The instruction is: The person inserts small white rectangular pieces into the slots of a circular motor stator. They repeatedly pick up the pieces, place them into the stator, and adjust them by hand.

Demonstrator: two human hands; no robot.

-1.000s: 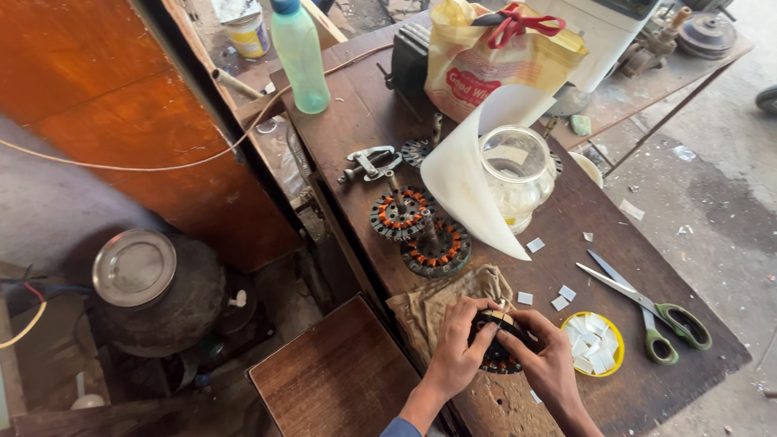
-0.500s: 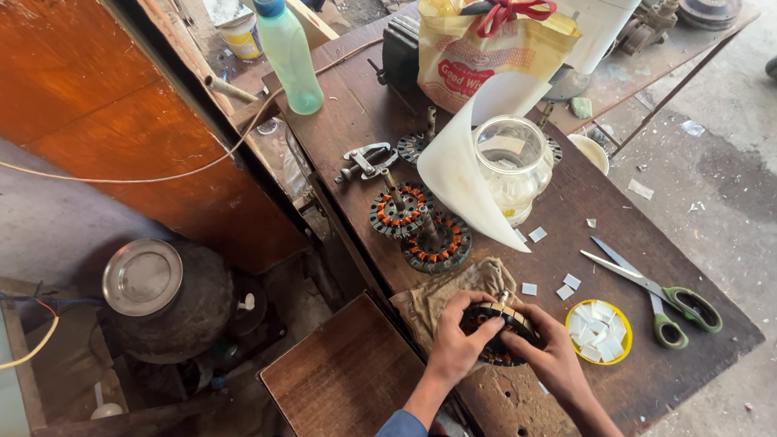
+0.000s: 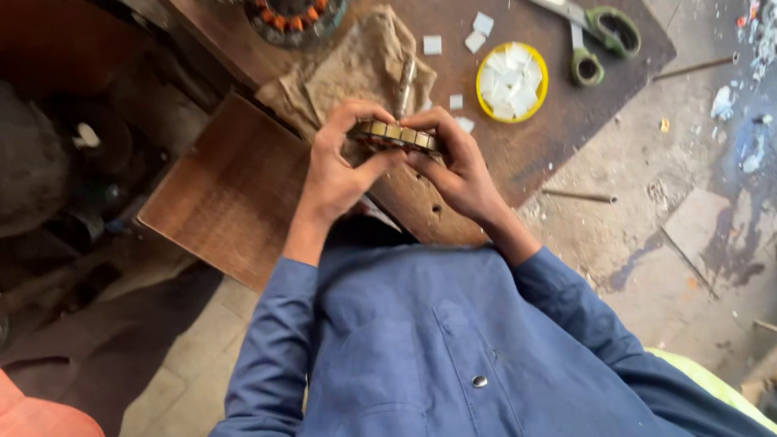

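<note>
Both hands, left hand [image 3: 335, 168] and right hand [image 3: 461, 162], now grasp the ring-shaped stator [image 3: 395, 135] edge-on, its long axis running left-right, lifted nearer the chest than before.

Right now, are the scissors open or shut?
Open. The scissors lie flat on the table with their two blades spread apart in a narrow V, beside the yellow lid.

Both hands, left hand [image 3: 335, 166] and right hand [image 3: 457, 166], grip a round stator [image 3: 396, 135] over a cloth [image 3: 346, 73]; scissors [image 3: 571, 13] and a yellow lid [image 3: 511, 82] lie nearby on the surface [image 3: 538, 146].
</note>
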